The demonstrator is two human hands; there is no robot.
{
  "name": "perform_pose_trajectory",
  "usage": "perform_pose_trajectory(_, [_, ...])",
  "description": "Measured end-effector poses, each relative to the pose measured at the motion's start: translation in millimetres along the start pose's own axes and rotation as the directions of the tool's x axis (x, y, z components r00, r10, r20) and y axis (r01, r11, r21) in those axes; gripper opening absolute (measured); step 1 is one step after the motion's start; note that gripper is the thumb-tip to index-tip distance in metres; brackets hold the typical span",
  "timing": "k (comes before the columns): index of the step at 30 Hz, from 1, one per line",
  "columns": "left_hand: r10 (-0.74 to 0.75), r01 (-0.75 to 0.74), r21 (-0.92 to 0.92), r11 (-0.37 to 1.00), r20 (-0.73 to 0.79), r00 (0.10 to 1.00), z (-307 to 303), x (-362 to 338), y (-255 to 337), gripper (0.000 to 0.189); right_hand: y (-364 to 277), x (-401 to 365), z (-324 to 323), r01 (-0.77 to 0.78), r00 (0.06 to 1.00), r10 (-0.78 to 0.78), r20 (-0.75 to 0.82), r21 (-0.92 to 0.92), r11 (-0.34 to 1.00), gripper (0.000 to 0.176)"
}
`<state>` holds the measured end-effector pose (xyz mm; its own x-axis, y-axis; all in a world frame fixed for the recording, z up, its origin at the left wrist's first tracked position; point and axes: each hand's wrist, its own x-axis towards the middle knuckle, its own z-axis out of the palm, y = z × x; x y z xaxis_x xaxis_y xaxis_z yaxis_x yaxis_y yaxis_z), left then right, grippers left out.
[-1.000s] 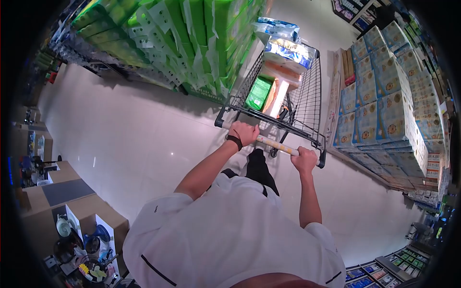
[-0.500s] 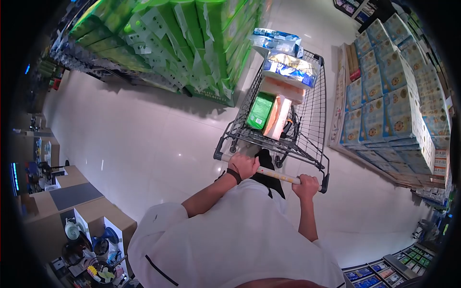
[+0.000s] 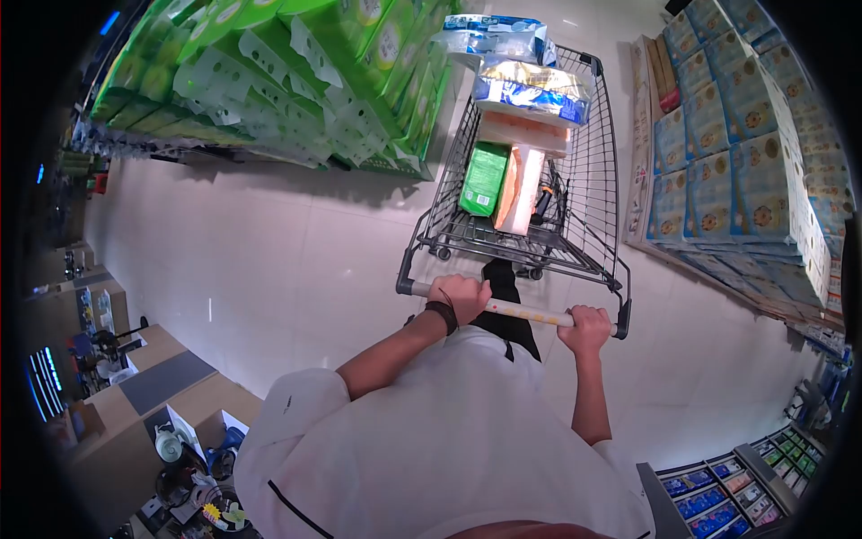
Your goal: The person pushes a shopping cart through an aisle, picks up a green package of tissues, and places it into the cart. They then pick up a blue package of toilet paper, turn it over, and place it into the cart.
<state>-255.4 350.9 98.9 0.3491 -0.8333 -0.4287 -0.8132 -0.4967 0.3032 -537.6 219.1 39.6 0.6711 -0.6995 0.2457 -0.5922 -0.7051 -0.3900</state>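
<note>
My left hand (image 3: 461, 298), with a dark band at the wrist, is wrapped round the left part of the shopping cart's handle (image 3: 530, 311). Near the handle's right end, my right hand (image 3: 585, 330) grips the same bar, fingers closed. Ahead of the bar is the black wire shopping cart (image 3: 588, 193). Inside it lie a green pack (image 3: 484, 179), an orange-and-white pack (image 3: 519, 190) and a pale orange pack (image 3: 530, 133). Farther forward are a blue-and-gold pack (image 3: 532, 92) and a blue-and-white pack (image 3: 494, 38). A small dark item (image 3: 543, 205) beside the packs is hard to make out.
Stacked green packs (image 3: 359, 81) border the aisle at upper left. Pale blue packs (image 3: 709, 189) are piled along the right. Display counters (image 3: 166, 359) with small fans stand at lower left; a shelf of packets (image 3: 709, 494) is at lower right. Glossy tiled floor (image 3: 296, 242) runs between.
The cart and its packs appear slightly higher in view, and its handle is more level. The green stack has shifted left in view. Both hands keep their hold on the bar.
</note>
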Motion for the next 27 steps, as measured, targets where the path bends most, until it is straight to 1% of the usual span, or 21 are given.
perform_pose_trajectory(2, [0.0,0.0,0.003,1.0,-0.001,1.0,-2.4,18.3,1.9,0.045,9.6,17.5,3.0,0.004,1.0,-0.004,0.014,-0.012,1.0,0.016])
perform_pose_trajectory(4, [-0.026,0.026,-0.005,1.0,0.012,1.0,-7.7,35.1,6.8,0.045,19.1,33.4,5.0,0.001,1.0,-0.001,0.029,-0.008,1.0,0.013])
perform_pose_trajectory(5, [-0.059,0.059,-0.008,0.998,0.034,0.998,-9.2,31.3,8.2,0.044,20.4,30.3,9.2,0.008,1.0,-0.009,0.026,0.017,1.0,0.012])
perform_pose_trajectory(7, [-0.099,0.105,-0.05,0.993,0.109,0.989,-24.4,48.5,13.4,0.043,29.5,47.7,9.1,0.005,0.999,-0.005,0.045,-0.002,1.0,0.012])
perform_pose_trajectory(10, [-0.111,0.117,-0.035,0.993,0.13,0.985,-29.8,73.2,16.5,0.043,36.3,71.4,9.1,-0.006,0.998,0.006,0.066,0.005,1.0,0.012])
perform_pose_trajectory(16, [-0.115,0.118,-0.064,0.991,0.054,0.992,-33.3,116.6,25.0,0.038,66.3,114.2,14.6,-0.021,0.996,0.017,0.083,0.047,0.999,0.01])
perform_pose_trajectory(19, [-0.095,0.095,-0.072,0.993,-0.008,0.995,-41.3,140.9,24.8,0.036,76.5,135.2,21.4,-0.032,0.996,0.025,0.086,0.078,0.996,0.009])
perform_pose_trajectory(22, [-0.104,0.106,-0.077,0.991,0.028,0.994,-54.9,167.7,22.7,0.037,81.5,162.4,22.6,-0.045,0.994,0.036,0.098,0.094,0.995,0.01])
perform_pose_trajectory(25, [-0.195,0.17,-0.324,0.931,-0.047,0.98,-65.7,200.8,12.5,0.037,85.9,183.8,24.8,-0.055,0.991,0.042,0.127,0.095,0.994,0.011])
perform_pose_trajectory(26, [-0.223,0.198,-0.563,0.802,0.025,0.975,-72.2,216.8,7.4,0.029,90.5,190.9,30.3,-0.051,0.992,0.038,0.124,0.102,0.993,0.012])
perform_pose_trajectory(27, [-0.203,0.139,-0.748,0.649,0.006,0.979,-77.3,234.4,-0.7,0.024,93.0,198.5,34.5,-0.048,0.991,0.037,0.13,0.087,0.995,0.013])
